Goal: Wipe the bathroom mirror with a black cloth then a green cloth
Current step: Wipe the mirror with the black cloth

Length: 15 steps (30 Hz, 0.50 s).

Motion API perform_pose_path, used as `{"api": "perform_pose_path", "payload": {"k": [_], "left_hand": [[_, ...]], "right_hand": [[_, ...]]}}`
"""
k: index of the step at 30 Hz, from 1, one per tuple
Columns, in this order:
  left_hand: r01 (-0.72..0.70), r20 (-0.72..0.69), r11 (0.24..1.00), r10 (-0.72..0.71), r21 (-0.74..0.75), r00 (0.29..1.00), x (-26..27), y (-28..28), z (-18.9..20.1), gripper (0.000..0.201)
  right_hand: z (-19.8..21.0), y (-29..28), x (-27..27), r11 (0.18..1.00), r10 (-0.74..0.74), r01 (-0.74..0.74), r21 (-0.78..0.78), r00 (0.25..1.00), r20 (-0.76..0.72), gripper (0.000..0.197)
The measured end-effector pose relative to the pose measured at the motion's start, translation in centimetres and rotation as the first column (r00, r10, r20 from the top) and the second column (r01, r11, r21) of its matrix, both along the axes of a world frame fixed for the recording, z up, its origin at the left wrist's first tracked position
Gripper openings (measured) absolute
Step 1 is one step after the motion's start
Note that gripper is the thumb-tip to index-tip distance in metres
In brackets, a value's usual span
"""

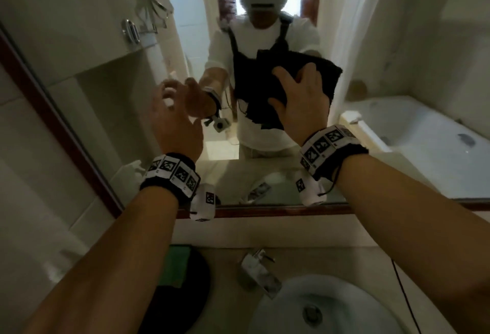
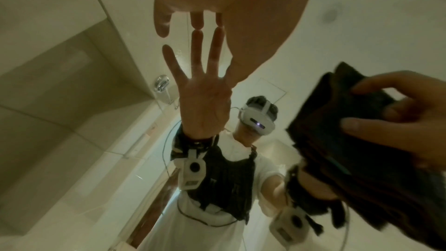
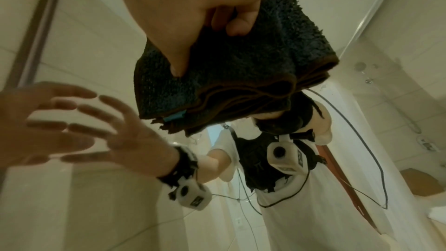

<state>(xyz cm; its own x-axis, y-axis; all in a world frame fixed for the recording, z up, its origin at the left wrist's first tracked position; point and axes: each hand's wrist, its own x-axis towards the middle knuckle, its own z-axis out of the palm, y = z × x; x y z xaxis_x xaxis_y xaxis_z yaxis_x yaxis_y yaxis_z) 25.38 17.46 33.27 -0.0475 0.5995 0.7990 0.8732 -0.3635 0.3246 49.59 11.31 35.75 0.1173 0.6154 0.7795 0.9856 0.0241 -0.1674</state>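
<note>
black cloth (image 1: 305,68), green cloth (image 1: 176,264)

black cloth (image 3: 241,68): nubby terry; mirror (image 1: 111,111): glossy glass; faucet (image 1: 258,271): shiny metal

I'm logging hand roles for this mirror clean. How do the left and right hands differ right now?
The left hand holds nothing, fingers spread, fingertips at the mirror; the right hand presses the folded black cloth against it, thumb and fingers curled round the cloth. Both are raised and wear marker wristbands.

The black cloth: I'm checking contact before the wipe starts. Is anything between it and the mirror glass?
Nothing visible. The right hand holds the folded black cloth up to the mirror; the left hand is off to its side with fingers spread, not between them.
</note>
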Motion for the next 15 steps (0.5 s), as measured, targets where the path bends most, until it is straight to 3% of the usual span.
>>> {"api": "perform_pose_path", "payload": {"k": [4,9,15], "left_hand": [[0.101,-0.027,0.995,-0.101,0.000,0.995,-1.3,0.5,-1.0,0.076],[0.164,-0.043,0.986,-0.163,0.041,0.986,-2.8,0.9,-1.2,0.069],[0.263,-0.045,0.964,-0.261,0.042,0.964,-4.2,0.6,-1.2,0.063]], "right_hand": [[-0.5,1.5,-5.6,0.999,0.027,-0.025,-0.030,0.998,0.065,0.054],[-2.8,3.1,-10.9,0.994,0.072,-0.062,-0.092,0.992,0.105,0.056],[-5.1,3.4,-12.0,0.987,0.118,-0.109,-0.120,0.990,0.072,0.054]]}}
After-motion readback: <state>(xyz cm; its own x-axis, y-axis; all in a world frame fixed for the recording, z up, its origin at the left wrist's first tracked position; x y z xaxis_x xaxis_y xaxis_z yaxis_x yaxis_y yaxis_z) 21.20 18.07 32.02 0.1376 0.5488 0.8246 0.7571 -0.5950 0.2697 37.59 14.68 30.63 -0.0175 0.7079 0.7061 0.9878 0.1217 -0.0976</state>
